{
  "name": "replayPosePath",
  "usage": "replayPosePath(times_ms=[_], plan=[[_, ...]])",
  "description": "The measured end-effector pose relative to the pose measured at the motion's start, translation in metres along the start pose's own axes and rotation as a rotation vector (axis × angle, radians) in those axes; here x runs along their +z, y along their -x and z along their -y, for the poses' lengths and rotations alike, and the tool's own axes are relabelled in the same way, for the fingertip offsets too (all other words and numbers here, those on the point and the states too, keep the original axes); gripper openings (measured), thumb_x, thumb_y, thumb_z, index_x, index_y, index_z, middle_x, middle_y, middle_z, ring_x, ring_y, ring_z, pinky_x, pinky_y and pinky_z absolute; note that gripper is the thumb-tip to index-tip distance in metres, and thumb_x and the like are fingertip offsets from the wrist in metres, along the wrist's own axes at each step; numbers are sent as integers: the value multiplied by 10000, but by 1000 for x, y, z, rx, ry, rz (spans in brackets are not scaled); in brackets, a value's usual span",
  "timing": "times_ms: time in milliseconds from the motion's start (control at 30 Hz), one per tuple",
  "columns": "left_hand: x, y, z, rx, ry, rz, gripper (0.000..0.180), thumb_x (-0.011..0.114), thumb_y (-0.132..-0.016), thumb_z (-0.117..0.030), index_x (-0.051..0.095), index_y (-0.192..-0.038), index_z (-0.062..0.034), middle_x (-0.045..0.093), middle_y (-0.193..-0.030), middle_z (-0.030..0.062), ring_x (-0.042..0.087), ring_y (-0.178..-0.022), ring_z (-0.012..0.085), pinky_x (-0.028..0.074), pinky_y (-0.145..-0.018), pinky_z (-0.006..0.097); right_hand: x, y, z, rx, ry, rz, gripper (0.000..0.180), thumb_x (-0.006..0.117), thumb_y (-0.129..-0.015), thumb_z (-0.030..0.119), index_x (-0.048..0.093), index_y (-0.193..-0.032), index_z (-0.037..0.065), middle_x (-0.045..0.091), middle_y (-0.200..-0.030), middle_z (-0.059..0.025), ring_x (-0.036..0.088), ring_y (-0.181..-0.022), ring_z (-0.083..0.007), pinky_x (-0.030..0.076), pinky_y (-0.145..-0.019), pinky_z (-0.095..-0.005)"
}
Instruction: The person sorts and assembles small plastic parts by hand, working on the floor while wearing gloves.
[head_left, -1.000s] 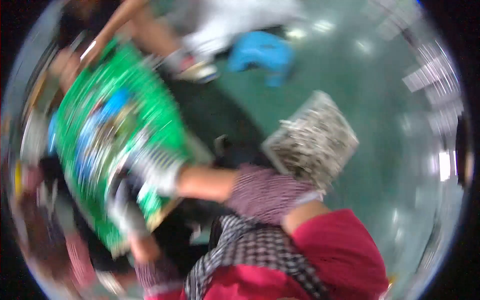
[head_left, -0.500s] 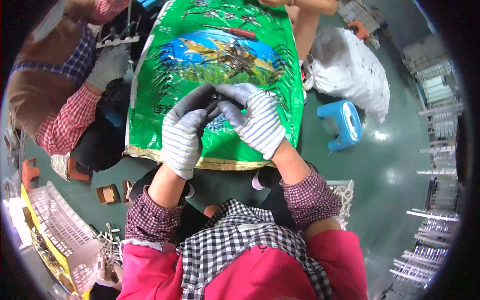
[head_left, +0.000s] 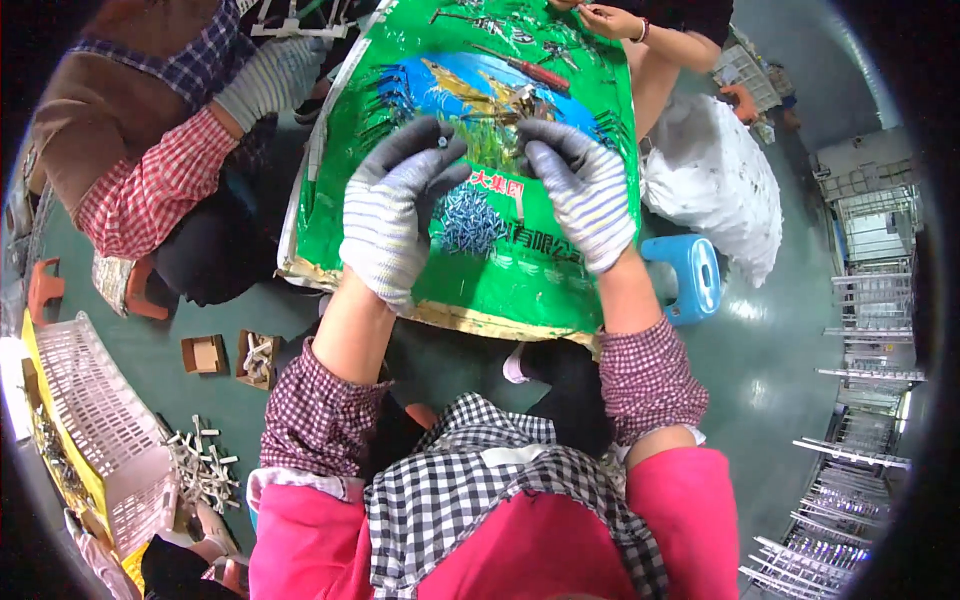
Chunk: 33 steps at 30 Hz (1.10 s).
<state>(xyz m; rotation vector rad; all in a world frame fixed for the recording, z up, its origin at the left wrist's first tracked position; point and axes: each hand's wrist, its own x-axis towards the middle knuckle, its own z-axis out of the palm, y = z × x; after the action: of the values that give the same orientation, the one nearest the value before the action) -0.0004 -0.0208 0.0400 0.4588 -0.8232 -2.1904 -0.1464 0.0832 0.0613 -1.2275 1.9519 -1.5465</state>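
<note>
My left hand (head_left: 395, 205), in a striped glove with grey fingertips, pinches a small screw (head_left: 443, 142) whose round, shiny end shows between thumb and fingers. My right hand (head_left: 590, 190), gloved alike, is apart from it on the right. Its thumb and fingers are curled together beside a pile of dark metal pieces (head_left: 530, 103); anything between them is hidden. Below and between both hands a heap of small bluish screws (head_left: 468, 222) lies on a green printed sack (head_left: 480, 285). Beyond them lies a screwdriver with a red handle (head_left: 542, 75).
Slender dark parts (head_left: 385, 100) line the sack's left side. A co-worker's gloved hand (head_left: 270, 85) is at the left, another person's bare hand (head_left: 612, 22) at the far edge. A blue stool (head_left: 685, 275) and white sack (head_left: 715, 190) stand right; small cardboard boxes (head_left: 205, 355) and a crate (head_left: 90, 390) left.
My hands have moved apart: the right went right and a little farther away, the left stays with the screw. The heap of screws is now uncovered. The view has shifted slightly.
</note>
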Motion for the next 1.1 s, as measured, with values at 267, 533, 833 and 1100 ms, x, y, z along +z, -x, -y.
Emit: replayPosePath(times_ms=[267, 533, 833, 1100], plan=[[-6, -8, 1, 102, -146, 4, 284, 581, -822, -43, 543, -1092, 39, 601, -1014, 112, 602, -927, 223, 513, -790, 321, -30, -4, -35, -311, 765, 175, 223, 595, -782, 40, 618, -1004, 49, 624, -863, -137, 605, -784, -251, 478, -732, -322], [1, -13, 21, -31, -186, 70, 271, 534, -856, -65, 533, -1099, 57, 591, -1011, 153, 601, -907, 223, 516, -798, 306, 7, -6, -63, 311, 1073, 373, 307, 537, -788, 322, 653, -865, 49, 621, -879, -211, 604, -837, -352, 472, -767, -425], [-3, -18, 33, -317, -241, 199, 322, 591, -848, -155, 541, -1091, 50, 607, -983, 106, 599, -901, 182, 497, -789, 279, -10, -12, -15, -202, 361, 214, 96, 582, -773, 82, 614, -850, 34, 601, -794, -151, 578, -747, -317, 467, -691, -371], [-3, -17, 43, -450, -72, 138, 289, 561, -862, -183, 545, -1051, 36, 606, -977, 102, 606, -881, 220, 493, -807, 342, -18, 1, -13, 71, 20, 208, 186, 555, -842, 83, 605, -995, -11, 641, -861, -96, 584, -777, -124, 469, -715, -262]])
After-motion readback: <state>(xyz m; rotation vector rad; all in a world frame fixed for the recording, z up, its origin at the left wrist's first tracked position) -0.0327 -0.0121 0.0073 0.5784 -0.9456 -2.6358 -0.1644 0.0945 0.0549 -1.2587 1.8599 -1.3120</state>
